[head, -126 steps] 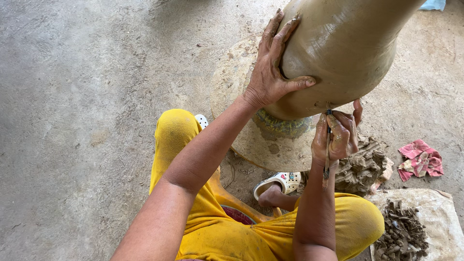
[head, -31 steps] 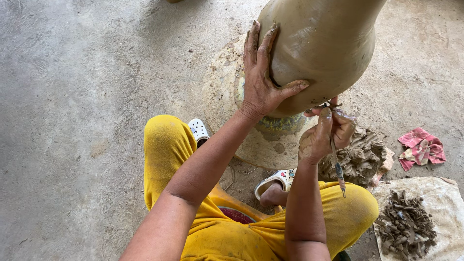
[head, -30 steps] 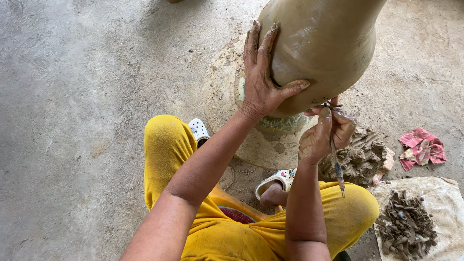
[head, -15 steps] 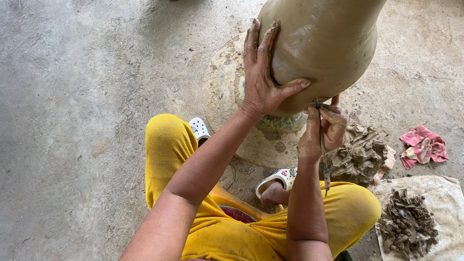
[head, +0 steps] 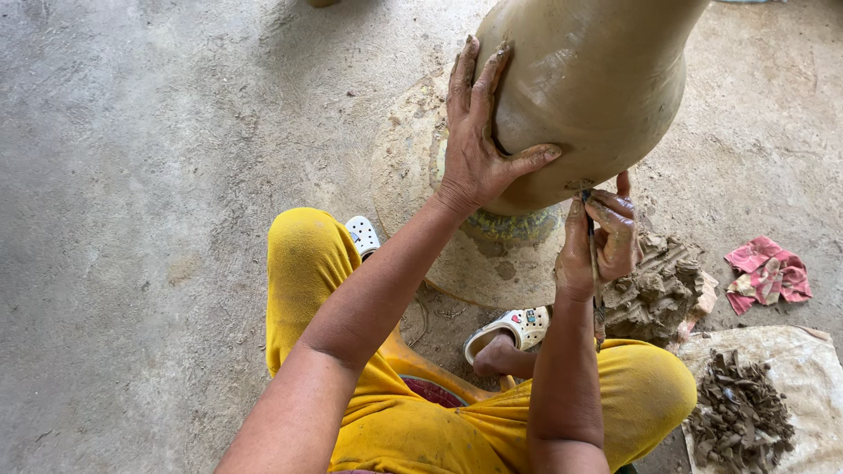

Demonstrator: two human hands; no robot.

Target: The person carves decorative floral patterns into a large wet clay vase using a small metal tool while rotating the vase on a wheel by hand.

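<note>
A large unfired clay pot (head: pixel 597 79) stands on a round turning disc (head: pixel 413 167) on the concrete floor. My left hand (head: pixel 479 140) lies flat against the pot's lower left side, fingers spread and thumb pointing right. Under the pot's belly, my right hand (head: pixel 601 237) grips a thin dark carving tool (head: pixel 594 263), whose tip touches the pot's lower wall. Both hands are smeared with clay.
I sit low in yellow trousers, with white clogs (head: pixel 514 326) on my feet. A lump of grooved clay (head: pixel 659 290) lies to the right of the disc, a pink rag (head: pixel 768 272) beyond it, and a cloth with clay scraps (head: pixel 746 412) at the lower right.
My right hand has risen a little along the pot's underside with the tool, which now points more upright. My left hand stays pressed on the pot.
</note>
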